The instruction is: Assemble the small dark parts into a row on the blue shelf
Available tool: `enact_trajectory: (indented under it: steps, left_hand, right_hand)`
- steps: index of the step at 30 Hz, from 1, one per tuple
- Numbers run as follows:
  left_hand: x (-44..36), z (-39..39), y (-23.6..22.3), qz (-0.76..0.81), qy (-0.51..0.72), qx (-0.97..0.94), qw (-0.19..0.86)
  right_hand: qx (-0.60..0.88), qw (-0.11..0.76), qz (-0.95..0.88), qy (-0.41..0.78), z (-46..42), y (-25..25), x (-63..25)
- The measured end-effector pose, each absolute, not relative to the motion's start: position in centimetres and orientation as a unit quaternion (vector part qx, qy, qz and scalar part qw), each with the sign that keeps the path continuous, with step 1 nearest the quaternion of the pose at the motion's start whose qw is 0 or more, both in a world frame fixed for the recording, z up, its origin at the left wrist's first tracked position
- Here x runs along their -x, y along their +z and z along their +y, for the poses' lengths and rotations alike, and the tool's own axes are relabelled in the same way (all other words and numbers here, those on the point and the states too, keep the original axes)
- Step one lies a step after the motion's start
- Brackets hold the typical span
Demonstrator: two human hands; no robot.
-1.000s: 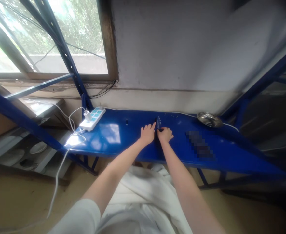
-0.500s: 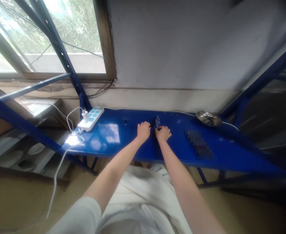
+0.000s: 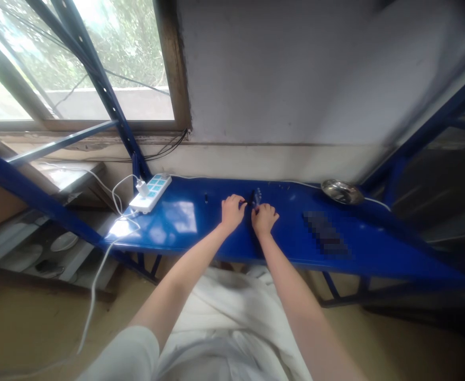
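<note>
Right hand (image 3: 264,219) curls at near end of knobbly piece (image 3: 257,196) over table (image 3: 311,251); grip unclear. Left hand (image 3: 233,213), fingers nearly closed, pinches dark piece (image 3: 245,202) just beside. Handling looks underway; amount left unclear. Farther: loose bits (image 3: 282,186).

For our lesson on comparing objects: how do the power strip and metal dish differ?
The power strip is oblong and white with blue panels; the metal dish is rounded and silvery. The strip lies toward the left, the dish toward the right. Both rest on the blue table.
</note>
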State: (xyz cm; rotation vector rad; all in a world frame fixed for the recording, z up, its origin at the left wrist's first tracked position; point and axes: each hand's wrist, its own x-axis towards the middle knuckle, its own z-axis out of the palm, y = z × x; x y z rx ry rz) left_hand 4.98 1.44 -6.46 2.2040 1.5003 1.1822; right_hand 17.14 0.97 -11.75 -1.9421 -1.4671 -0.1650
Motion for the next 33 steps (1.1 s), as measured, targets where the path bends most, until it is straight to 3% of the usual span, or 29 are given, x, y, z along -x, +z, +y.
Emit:
enact_trajectory:
  steps: [13, 24, 33]
  left_hand:
    - [-3.9, 1.2, -7.1, 0.471, 0.395, -0.784, 0.086]
    - [-4.0, 1.8, -7.8, 0.46, 0.454, -0.741, 0.182]
    - [-4.7, 1.4, -8.4, 0.47, 0.411, -0.762, 0.172]
  right_hand:
    - [0.697, 0.307, -0.639, -0.11, 0.4, -11.3, -16.6]
    - [0.687, 0.311, -0.648, -0.108, 0.4, -11.3, -16.5]
    - [0.686, 0.31, -0.649, -0.11, 0.5, -11.4, -16.7]
